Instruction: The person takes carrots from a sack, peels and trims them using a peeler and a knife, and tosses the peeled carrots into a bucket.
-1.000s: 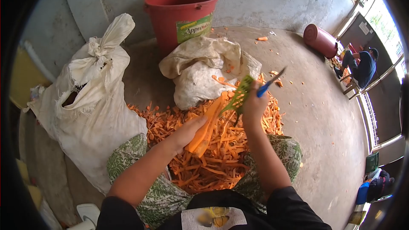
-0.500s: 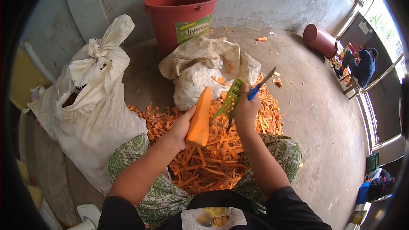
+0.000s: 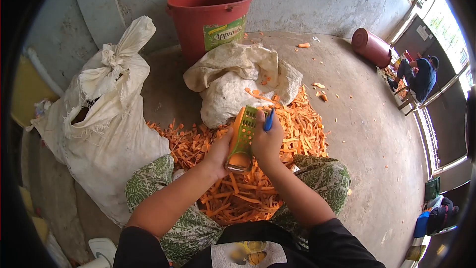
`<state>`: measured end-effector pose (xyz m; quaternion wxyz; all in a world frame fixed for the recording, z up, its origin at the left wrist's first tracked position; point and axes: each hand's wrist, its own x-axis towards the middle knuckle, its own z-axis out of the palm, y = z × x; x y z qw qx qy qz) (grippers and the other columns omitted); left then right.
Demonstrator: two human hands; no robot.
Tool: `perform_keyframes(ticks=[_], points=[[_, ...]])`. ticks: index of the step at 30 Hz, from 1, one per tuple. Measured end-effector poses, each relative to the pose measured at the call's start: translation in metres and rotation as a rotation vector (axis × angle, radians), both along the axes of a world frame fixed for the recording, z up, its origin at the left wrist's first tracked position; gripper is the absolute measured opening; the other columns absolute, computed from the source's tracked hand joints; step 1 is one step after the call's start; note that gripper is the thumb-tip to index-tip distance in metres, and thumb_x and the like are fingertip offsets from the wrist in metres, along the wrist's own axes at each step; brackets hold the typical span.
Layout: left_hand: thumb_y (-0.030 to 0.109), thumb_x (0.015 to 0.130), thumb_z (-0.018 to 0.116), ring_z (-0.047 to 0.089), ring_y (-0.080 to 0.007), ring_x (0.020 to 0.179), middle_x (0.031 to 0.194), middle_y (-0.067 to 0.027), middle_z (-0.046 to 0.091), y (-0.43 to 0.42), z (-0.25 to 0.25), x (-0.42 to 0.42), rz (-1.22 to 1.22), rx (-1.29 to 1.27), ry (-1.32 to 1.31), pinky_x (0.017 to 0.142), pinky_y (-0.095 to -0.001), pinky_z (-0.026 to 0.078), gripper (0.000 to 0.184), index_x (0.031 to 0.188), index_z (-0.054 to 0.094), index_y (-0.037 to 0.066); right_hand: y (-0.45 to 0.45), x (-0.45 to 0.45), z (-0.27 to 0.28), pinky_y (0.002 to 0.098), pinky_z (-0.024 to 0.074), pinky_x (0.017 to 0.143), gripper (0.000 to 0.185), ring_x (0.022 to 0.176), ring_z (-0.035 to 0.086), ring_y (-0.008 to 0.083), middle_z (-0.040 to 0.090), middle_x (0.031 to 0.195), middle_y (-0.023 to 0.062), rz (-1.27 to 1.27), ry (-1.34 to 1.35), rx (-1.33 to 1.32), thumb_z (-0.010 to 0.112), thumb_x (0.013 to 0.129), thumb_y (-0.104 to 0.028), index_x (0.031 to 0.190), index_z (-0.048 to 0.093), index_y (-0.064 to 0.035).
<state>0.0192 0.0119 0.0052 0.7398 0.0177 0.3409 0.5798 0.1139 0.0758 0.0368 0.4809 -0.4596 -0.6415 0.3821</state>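
A peeled orange carrot (image 3: 240, 161) lies in my left hand (image 3: 220, 150), whose fingers close around its left side. Over the carrot rests a green peeler (image 3: 245, 131) with a slotted face, gripped in my right hand (image 3: 267, 141). That same hand also holds a knife by its blue handle (image 3: 269, 120); its blade is not clearly visible. Beneath both hands spreads a heap of orange peelings (image 3: 248, 191) between my legs.
A crumpled white sack (image 3: 223, 97) lies behind the heap, before a red bucket (image 3: 198, 25). At left stands a tied white sack (image 3: 116, 134). A tipped red bucket (image 3: 369, 47) and a seated person (image 3: 424, 79) are at far right.
The carrot was turned upright in my left hand. My right hand has swung left and down, bringing the peeler from beside the carrot onto it, with the knife handle now pointing up.
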Motion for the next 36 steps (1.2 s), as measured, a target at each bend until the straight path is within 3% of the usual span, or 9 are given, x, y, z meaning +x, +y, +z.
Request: perform_keyframes(ticks=[8,14,20,23,28,31,34,35,36], points=[[0.039,0.094,0.028,0.059,-0.0156,0.078,0.092,-0.0054,0.058,-0.001,-0.002,0.009,-0.101,0.033,0.228,0.068,-0.0306,0.051,0.039,0.109,0.048,0.008,0.022,0.004,-0.019,0.0376,0.0366,0.048,0.018,0.047,0.046,0.03,0.047,0.054,0.0161,-0.102,-0.212,0.031,0.056,0.083,-0.015,0.075,0.049,-0.0005],[0.039,0.094,0.027,0.06,-0.0152,0.076,0.089,-0.0063,0.059,-0.006,0.01,0.008,-0.224,0.005,0.319,0.066,-0.029,0.051,0.042,0.107,0.049,0.005,0.038,0.003,-0.018,0.0388,0.0376,0.05,0.021,0.05,0.047,0.0316,0.05,0.056,0.0157,-0.148,-0.174,0.013,0.052,0.086,-0.021,0.083,0.054,-0.0002],[0.038,0.095,0.028,0.06,-0.0145,0.078,0.092,-0.0074,0.059,-0.022,0.031,0.012,-0.384,-0.019,0.403,0.071,-0.0276,0.048,0.046,0.111,0.048,0.001,0.132,0.054,-0.043,0.0382,0.0382,0.052,0.031,0.051,0.049,0.0262,0.053,0.058,0.0154,-0.468,-0.193,0.039,0.047,0.089,-0.026,0.077,0.054,0.0019],[0.037,0.094,0.033,0.06,-0.0147,0.077,0.09,-0.0085,0.059,-0.032,0.03,0.003,-0.493,0.12,0.416,0.069,-0.0273,0.049,0.043,0.111,0.047,0.0,0.154,0.075,-0.047,0.0355,0.0366,0.05,0.031,0.05,0.045,0.0206,0.05,0.055,0.0101,-0.658,0.007,-0.063,0.047,0.089,-0.025,0.075,0.053,0.0016],[0.034,0.09,0.044,0.06,-0.014,0.078,0.086,-0.0097,0.058,-0.017,0.008,-0.021,-0.345,0.197,0.445,0.065,-0.0271,0.05,0.044,0.119,0.04,0.002,0.111,0.057,-0.014,0.0308,0.0328,0.048,0.03,0.049,0.039,0.0113,0.043,0.054,0.0012,-0.379,0.151,-0.073,0.048,0.088,-0.025,0.074,0.052,0.0013],[0.029,0.086,0.054,0.06,-0.0149,0.078,0.087,-0.0104,0.058,-0.015,0.012,-0.022,-0.326,0.238,0.631,0.066,-0.0263,0.049,0.041,0.114,0.043,0.001,0.085,0.045,-0.002,0.0319,0.0377,0.051,0.029,0.051,0.045,0.016,0.049,0.056,0.0063,-0.134,-0.027,-0.057,0.049,0.088,-0.026,0.076,0.054,0.0006],[0.017,0.078,0.061,0.061,-0.0206,0.075,0.088,-0.0118,0.059,-0.013,0.019,-0.021,-0.196,0.347,0.982,0.069,-0.0316,0.048,0.041,0.112,0.046,0.0,0.06,0.048,0.018,0.0334,0.0405,0.054,0.026,0.053,0.05,0.0179,0.055,0.06,0.0087,0.214,-0.426,-0.017,0.052,0.086,-0.027,0.081,0.058,-0.0021],[0.016,0.075,0.063,0.061,-0.0218,0.075,0.087,-0.0128,0.06,-0.013,0.028,-0.023,-0.21,0.313,1.289,0.069,-0.0323,0.047,0.04,0.109,0.048,0.001,0.054,0.05,0.021,0.033,0.0407,0.054,0.024,0.053,0.051,0.0161,0.057,0.062,0.008,0.404,-0.685,-0.017,0.054,0.085,-0.027,0.085,0.061,-0.0042],[0.015,0.072,0.066,0.061,-0.0231,0.075,0.085,-0.0138,0.061,-0.013,0.033,-0.024,-0.224,0.268,1.592,0.069,-0.0329,0.047,0.04,0.106,0.05,0.001,0.046,0.052,0.026,0.033,0.0407,0.054,0.024,0.053,0.051,0.0161,0.057,0.062,0.008,0.405,-0.685,-0.017,0.054,0.085,-0.027,0.085,0.061,-0.0042]])
